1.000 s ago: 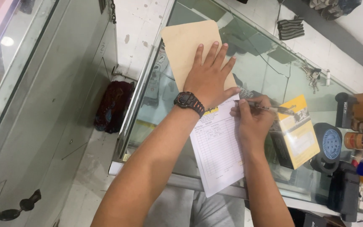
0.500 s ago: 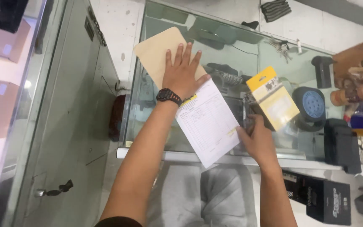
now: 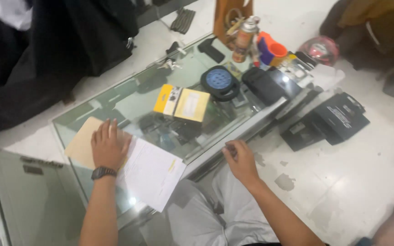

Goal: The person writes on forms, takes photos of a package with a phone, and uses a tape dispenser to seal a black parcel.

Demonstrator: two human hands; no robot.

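My left hand (image 3: 109,145) lies flat, fingers spread, on a tan envelope (image 3: 79,145) and the top of a white printed sheet (image 3: 153,175), pressing them onto a glass counter (image 3: 131,98). A black watch (image 3: 102,173) is on that wrist. The sheet's lower corner hangs past the counter's front edge. My right hand (image 3: 240,159) rests at the counter's metal front edge with its fingers curled. Whether it holds anything is hidden. A yellow box (image 3: 183,104) lies on the glass beyond both hands.
A round black and blue device (image 3: 219,82), a black pouch (image 3: 263,84), a spray can (image 3: 242,38), an orange cup (image 3: 274,49) and keys (image 3: 169,64) crowd the counter's far end. Black boxes (image 3: 336,119) lie on the white floor to the right. Dark clothing hangs at upper left.
The view has swung to the right, showing more counter and floor. My right hand has left the sheet for the counter's front edge, and the pen seen earlier no longer shows. The left hand stays put.
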